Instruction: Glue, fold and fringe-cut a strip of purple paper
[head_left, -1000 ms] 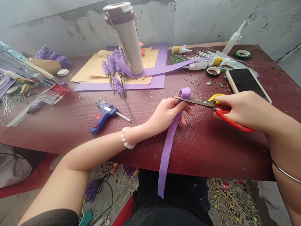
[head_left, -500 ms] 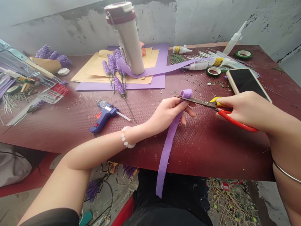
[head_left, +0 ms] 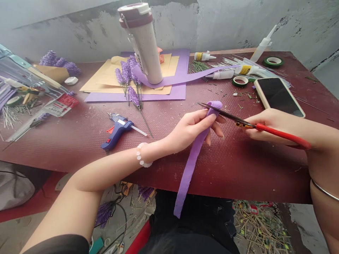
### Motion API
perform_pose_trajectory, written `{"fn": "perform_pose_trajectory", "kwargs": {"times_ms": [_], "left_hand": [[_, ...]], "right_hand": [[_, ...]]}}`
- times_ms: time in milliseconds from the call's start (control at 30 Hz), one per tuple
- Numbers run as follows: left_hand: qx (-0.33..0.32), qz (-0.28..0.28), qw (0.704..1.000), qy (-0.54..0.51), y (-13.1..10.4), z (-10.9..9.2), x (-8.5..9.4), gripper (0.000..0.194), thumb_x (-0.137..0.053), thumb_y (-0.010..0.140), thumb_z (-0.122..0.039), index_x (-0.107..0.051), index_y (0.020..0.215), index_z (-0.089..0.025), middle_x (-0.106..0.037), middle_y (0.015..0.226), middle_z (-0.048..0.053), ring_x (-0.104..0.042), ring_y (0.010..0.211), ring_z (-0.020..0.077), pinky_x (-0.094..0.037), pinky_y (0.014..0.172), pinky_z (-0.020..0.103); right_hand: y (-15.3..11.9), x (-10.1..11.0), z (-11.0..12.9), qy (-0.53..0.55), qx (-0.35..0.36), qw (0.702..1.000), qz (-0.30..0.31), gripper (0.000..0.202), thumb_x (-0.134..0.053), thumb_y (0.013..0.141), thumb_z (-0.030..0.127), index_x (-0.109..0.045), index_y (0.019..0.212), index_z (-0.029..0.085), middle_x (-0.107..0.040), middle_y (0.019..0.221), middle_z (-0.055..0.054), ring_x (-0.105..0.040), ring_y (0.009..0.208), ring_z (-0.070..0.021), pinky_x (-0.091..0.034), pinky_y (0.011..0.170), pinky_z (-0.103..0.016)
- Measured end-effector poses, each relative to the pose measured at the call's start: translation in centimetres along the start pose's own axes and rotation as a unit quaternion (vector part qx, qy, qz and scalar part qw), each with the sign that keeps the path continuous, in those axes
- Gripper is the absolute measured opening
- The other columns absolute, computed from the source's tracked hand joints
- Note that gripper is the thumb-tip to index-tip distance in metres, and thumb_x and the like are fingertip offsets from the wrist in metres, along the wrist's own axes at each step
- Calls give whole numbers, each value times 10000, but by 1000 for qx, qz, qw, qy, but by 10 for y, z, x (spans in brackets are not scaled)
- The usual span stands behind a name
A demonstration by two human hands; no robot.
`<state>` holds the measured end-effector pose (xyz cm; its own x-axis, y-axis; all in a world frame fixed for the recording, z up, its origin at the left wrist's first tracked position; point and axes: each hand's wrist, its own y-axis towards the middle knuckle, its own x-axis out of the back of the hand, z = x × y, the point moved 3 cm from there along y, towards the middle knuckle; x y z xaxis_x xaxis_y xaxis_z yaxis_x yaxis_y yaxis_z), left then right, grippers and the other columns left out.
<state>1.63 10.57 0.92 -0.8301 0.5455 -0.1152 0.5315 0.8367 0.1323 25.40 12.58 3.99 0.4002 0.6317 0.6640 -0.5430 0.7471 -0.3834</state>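
Note:
Between the thumb and fingers of my left hand [head_left: 197, 127] is a long purple paper strip [head_left: 191, 165], folded over at its top end and hanging down past the table's front edge. My right hand [head_left: 272, 127] grips scissors [head_left: 280, 134] with red and yellow handles. Their dark blades reach left across the folded top of the strip, just above my left thumb. Whether the blades are cutting into the paper cannot be made out. A blue glue gun [head_left: 118, 132] lies on the table left of my left hand.
Behind my hands stands a tumbler [head_left: 144, 46] on purple and tan paper sheets [head_left: 90, 84], beside purple flower sprigs [head_left: 134, 96]. A phone [head_left: 279, 97], green tape rolls [head_left: 273, 61], glue bottles [head_left: 261, 49] and wire stems lie at right. A clear container [head_left: 29, 70] is at left.
Both hands have shifted slightly right with the strip and scissors. My right hand has rolled over, so the red handle now lies flatter and the yellow one is mostly hidden.

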Motion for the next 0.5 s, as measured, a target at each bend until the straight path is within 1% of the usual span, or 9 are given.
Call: {"fn": "perform_pose_trajectory", "kwargs": {"times_ms": [167, 367, 500], "left_hand": [[9, -2, 1000, 11, -1, 1, 0, 467, -662, 1085, -595, -759, 1112, -139, -829, 918, 77, -704, 599, 110, -594, 612, 250], [7, -10, 1000, -4, -1, -1, -1, 444, -697, 1075, -586, -749, 1054, -145, -818, 863, 58, -686, 561, 99, -574, 583, 236], [33, -17, 999, 5, -1, -1, -1, 460, -670, 1092, -589, -773, 1104, -141, -829, 880, 71, -696, 563, 105, -566, 563, 231]], "right_hand": [[3, -2, -11, 14, -10, 1000, 3, 362, -612, 801, 462, -335, 666, 273, -266, 659, 55, -236, 630, -138, -201, 575, -338], [1, -2, -9, 7, -16, 1000, 2, 321, -597, 818, 420, -354, 671, 270, -283, 660, 57, -252, 637, -139, -207, 594, -346], [1, -1, -9, 5, -17, 1000, 6, 310, -592, 808, 406, -357, 661, 268, -282, 650, 59, -255, 637, -140, -207, 599, -346]]}}
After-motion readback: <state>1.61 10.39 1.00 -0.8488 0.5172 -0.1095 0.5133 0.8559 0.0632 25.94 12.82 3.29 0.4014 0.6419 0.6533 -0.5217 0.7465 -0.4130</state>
